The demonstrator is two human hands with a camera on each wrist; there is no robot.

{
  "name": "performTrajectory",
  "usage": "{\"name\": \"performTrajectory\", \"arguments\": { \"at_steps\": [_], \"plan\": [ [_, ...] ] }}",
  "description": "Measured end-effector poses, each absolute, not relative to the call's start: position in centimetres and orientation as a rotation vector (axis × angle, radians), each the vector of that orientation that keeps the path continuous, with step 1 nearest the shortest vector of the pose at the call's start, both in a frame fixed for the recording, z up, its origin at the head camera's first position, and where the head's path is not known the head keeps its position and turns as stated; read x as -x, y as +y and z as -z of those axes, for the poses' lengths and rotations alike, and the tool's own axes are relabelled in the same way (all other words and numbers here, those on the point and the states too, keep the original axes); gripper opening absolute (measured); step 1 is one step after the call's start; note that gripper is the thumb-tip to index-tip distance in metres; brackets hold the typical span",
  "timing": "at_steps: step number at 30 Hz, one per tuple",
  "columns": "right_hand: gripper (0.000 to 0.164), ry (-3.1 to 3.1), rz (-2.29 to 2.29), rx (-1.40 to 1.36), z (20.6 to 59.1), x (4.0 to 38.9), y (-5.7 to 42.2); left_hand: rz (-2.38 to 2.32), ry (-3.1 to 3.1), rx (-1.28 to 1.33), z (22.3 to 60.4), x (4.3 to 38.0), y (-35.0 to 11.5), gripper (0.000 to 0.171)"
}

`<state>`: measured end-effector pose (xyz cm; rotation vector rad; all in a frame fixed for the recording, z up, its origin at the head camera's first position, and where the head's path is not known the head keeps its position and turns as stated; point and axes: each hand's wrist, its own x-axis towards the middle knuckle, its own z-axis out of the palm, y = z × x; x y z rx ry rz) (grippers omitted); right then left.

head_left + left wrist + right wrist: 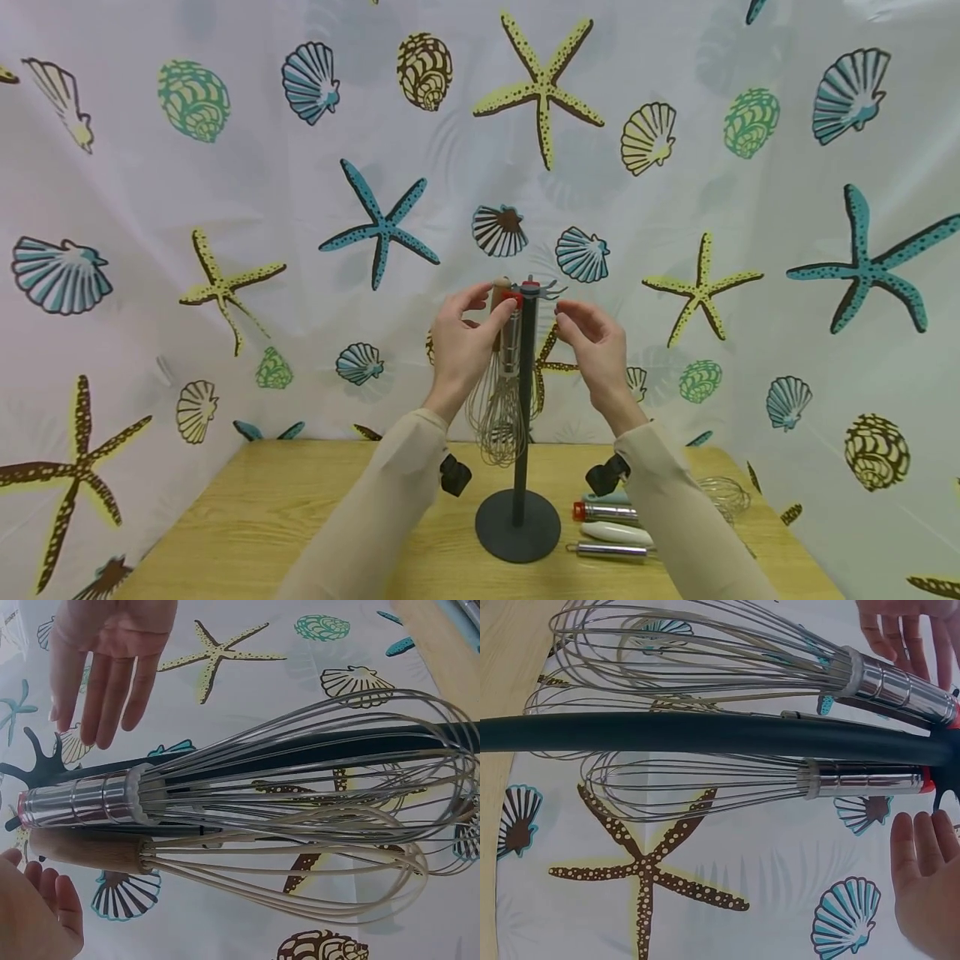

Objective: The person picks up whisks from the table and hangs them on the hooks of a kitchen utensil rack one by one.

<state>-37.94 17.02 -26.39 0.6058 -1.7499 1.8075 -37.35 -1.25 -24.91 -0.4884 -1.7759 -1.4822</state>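
Red-capped whisk (511, 342) hangs from the stand (517, 537), long axis near vertical, wire end down; wooden-handled whisk (94, 851) alongside, likewise. My left hand (467, 343) and right hand (600, 346) flank the top, fingers loosely spread.

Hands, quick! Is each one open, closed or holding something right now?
Left hand: open, holding nothing, near the wooden-handled whisk.
Right hand: open, holding nothing, near a red-tipped metal whisk.

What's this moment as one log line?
left hand: near brown wooden-handled wire whisk | right hand: empty | red-ended silver whisks: hanging on black round-based stand
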Motion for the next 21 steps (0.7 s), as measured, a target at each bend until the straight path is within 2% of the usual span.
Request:
{"name": "performTrajectory", "arguments": {
  "at_steps": [21],
  "plan": [
    [0.028, -1.866, -1.830, -0.507, 30.8, 37.9, 19.1, 1.416, -1.929, 0.601, 22.8, 37.4, -1.9, 0.044]
  ]
}}
